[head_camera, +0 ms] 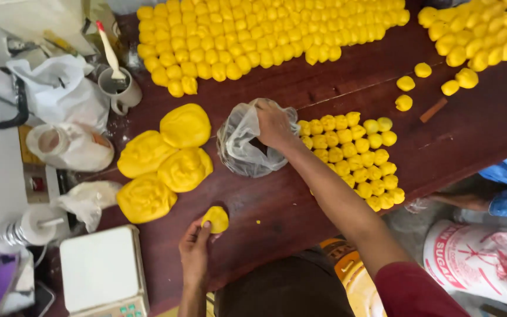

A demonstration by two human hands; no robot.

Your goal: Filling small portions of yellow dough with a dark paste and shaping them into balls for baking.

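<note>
Yellow dough piece (216, 219) is sitting pinched in the left hand (195, 251) near the table edge (253, 235); the right hand (274, 124) is gripping the plastic bag (242, 144), possibly tearing it.

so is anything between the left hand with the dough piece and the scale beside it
Nothing visible. The left hand holds a small yellow dough piece over bare wooden table; the white scale sits just to its left, with only open tabletop between them.
</note>
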